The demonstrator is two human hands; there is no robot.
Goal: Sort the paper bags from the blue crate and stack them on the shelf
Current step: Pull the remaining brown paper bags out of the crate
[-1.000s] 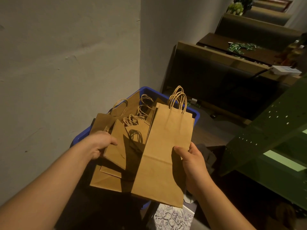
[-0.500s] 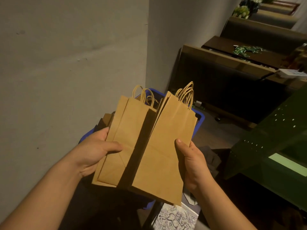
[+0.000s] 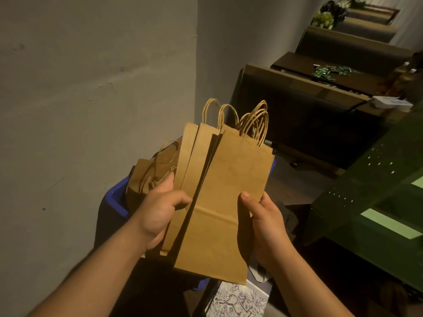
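Above the blue crate [image 3: 115, 196], both hands are gathering kraft paper bags [image 3: 225, 202] into one sorted bundle; squaring them comes next, then carrying them to the green shelf [image 3: 375, 202]. Left hand [image 3: 158, 213] is pinching the rear bags, right hand [image 3: 266, 221] gripping the front ones. Half a second back the two batches were splayed; now they are closing together.

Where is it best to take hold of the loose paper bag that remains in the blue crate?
Take the loose paper bag by its flat upper body just below the twisted handles, coming from above on the left hand side. It lies tilted in the blue crate, and thin handles could tear.
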